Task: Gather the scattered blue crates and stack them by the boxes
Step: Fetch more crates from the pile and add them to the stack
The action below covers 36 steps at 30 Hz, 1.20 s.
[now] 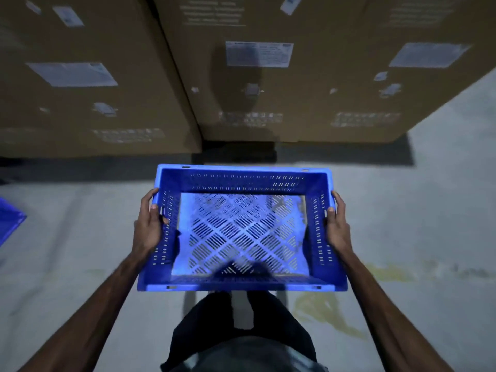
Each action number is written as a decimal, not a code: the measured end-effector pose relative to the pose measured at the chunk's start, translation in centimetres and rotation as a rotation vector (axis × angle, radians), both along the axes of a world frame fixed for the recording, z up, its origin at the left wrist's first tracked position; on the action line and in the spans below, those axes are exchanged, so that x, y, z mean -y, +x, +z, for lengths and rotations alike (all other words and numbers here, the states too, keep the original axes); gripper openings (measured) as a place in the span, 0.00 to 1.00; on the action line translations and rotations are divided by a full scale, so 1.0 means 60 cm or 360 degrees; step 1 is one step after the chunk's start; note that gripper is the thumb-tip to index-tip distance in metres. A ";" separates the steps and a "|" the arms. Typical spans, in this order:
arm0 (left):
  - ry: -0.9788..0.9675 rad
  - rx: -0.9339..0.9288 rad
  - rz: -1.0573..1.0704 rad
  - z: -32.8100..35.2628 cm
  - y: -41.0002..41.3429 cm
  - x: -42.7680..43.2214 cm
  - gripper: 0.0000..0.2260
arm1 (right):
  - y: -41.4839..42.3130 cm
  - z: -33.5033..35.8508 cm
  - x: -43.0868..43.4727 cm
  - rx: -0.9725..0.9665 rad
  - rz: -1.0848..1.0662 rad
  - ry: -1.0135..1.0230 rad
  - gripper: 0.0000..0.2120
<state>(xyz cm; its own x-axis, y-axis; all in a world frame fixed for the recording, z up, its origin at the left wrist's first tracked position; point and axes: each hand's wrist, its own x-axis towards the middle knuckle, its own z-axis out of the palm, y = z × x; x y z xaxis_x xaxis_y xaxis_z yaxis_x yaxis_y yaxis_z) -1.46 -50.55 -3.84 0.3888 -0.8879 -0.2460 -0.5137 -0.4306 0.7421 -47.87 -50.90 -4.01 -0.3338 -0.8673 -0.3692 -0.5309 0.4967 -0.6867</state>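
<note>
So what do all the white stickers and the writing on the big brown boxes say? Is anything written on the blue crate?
No text here can be read.
White stickers on the cardboard boxes: print too blurred to read.
Printed lines near the boxes' top edge: too blurred to read.
Printed blocks low on the boxes: too blurred to read.
On the blue crate no words or numbers show.

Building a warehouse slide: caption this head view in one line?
Left hand and right hand grip the sides of an empty blue perforated plastic crate before tall brown cardboard boxes.
</note>
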 end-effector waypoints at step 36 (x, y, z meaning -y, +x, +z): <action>-0.0181 0.0106 0.0008 -0.524 0.153 0.256 0.18 | 0.155 -0.513 0.298 -0.0030 0.0099 -0.0226 0.20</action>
<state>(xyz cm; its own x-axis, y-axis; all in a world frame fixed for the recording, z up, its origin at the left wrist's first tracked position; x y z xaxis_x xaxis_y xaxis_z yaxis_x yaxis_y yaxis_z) 7.75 -65.94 -35.28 0.4055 -0.9066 -0.1170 -0.5616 -0.3481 0.7506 -38.55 -68.80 -34.77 -0.2835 -0.9296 -0.2354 -0.5711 0.3609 -0.7373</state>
